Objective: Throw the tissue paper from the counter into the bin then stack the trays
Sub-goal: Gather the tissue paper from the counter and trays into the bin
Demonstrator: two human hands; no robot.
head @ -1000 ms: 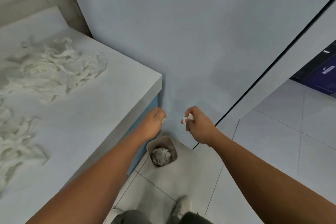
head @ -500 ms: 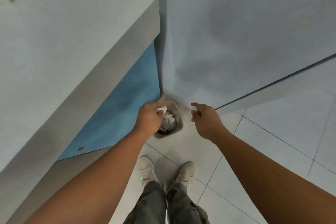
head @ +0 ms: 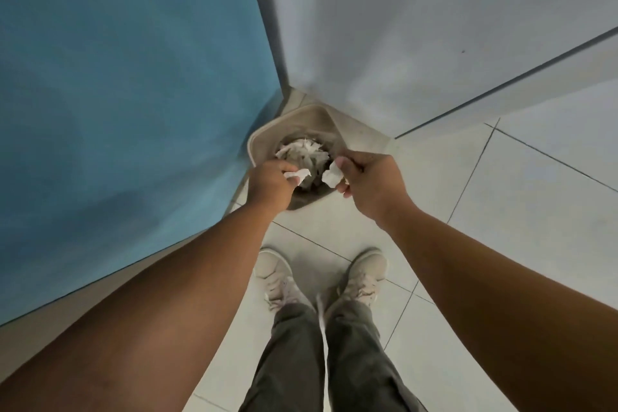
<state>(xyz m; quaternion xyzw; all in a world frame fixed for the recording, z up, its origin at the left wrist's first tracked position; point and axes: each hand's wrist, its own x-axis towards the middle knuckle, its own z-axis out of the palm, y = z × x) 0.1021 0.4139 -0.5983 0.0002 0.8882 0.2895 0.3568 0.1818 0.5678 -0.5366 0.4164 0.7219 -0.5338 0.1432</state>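
Holding tissue scraps over the bin [head: 264,139], left hand [head: 272,182] and right hand [head: 371,184] each pinch one in their fingers.

1. A blue cabinet panel [head: 117,94] fills the left side, meeting a pale grey wall [head: 384,27] at a corner.
2. A dark seam [head: 501,84] runs diagonally across the wall.
3. White floor tiles [head: 535,211] with thin dark joints spread below.
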